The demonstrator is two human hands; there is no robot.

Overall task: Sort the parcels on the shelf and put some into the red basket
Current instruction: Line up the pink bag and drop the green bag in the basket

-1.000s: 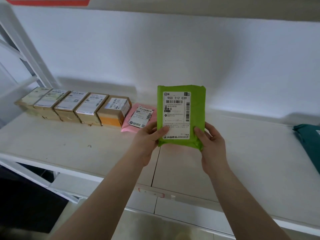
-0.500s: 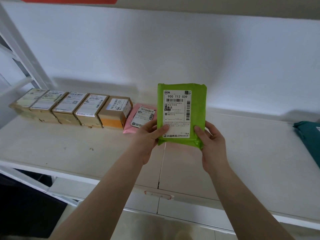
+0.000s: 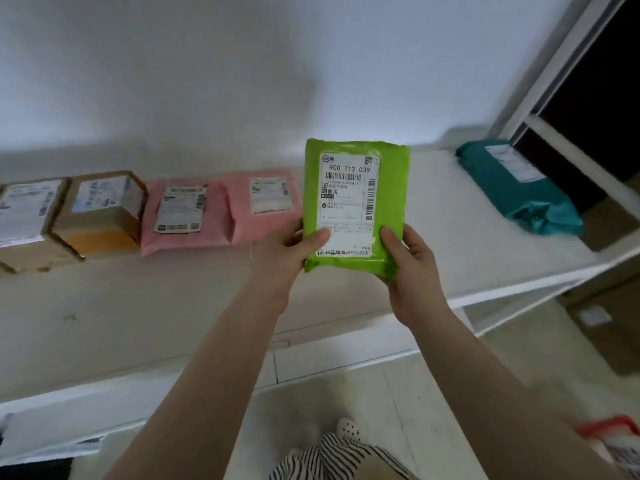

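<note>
the green parcel (image 3: 355, 206) is held upright above the front of the shelf (image 3: 166, 306), label facing the camera. the left hand (image 3: 291, 251) pinches its lower left edge, thumb across the label and fingers closed behind; the right hand (image 3: 412, 268) grips the lower right corner the same way, thumb on the front. both hands are closed on it, and it touches nothing else.

the step in hand looks like checking the label, to decide whether this parcel stays on the shelf or goes in the basket. if it stays, the next move calls for laying it down in the bare gap just right of the pink parcels. if it goes, it must be carried down and to the right, where a red basket (image 3: 613, 434) shows at the lower right corner of the view, on the floor.

on the shelf to the left, a row runs along the back: two pink parcels (image 3: 187, 216) (image 3: 266, 206) side by side and touching, then two brown boxes (image 3: 100, 216) (image 3: 24, 223) further left. a teal parcel (image 3: 519, 188) lies well apart at the right end.

only a corner of the basket is visible; something pale seems to lie in it, but what it is cannot be told.
</note>
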